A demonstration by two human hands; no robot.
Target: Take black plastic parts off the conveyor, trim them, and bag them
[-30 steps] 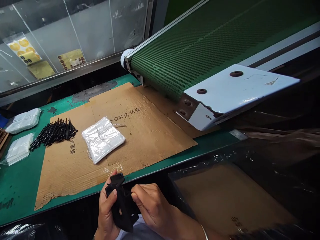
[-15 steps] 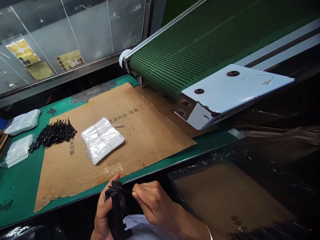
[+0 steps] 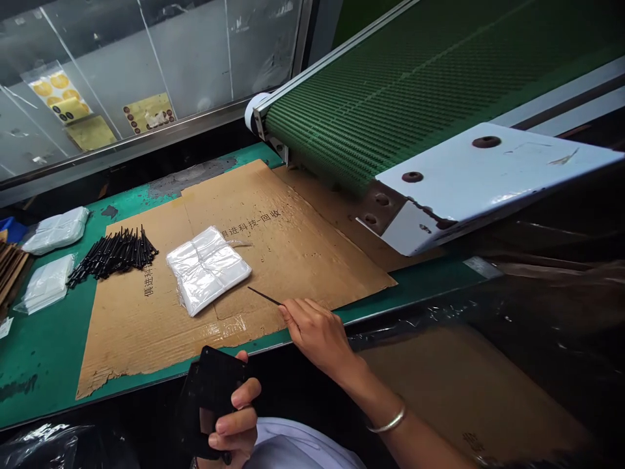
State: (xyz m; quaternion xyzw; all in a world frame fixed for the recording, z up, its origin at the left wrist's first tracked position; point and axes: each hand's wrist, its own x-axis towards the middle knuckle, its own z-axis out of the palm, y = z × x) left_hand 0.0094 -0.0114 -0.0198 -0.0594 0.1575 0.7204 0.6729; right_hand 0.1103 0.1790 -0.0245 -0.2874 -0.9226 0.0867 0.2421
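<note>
My left hand (image 3: 240,417) is wrapped round a black plastic part (image 3: 219,376), a flat-faced piece with a cut-out, low in the view off the table's front edge. Between the thumb and fingers of my right hand (image 3: 317,333) is a thin black rod (image 3: 263,296), its free end pointing up and left over the cardboard sheet (image 3: 312,260). Just beyond that tip lies a tied bundle of clear plastic bags (image 3: 208,270). A pile of black pins with thicker ends (image 3: 114,255) rests at the sheet's left edge.
Two more stacks of plastic bags, one tied (image 3: 57,229) and one loose (image 3: 49,285), lie on the green tabletop (image 3: 39,352). A green conveyor belt (image 3: 390,98) slopes over the right side, with a white metal bracket (image 3: 493,182) at its end. A box under plastic film (image 3: 454,384) stands at lower right.
My right hand has drawn the rod away from the black part, up and right over the table edge. My left hand has turned the part, showing its flat face. The view has shifted slightly.
</note>
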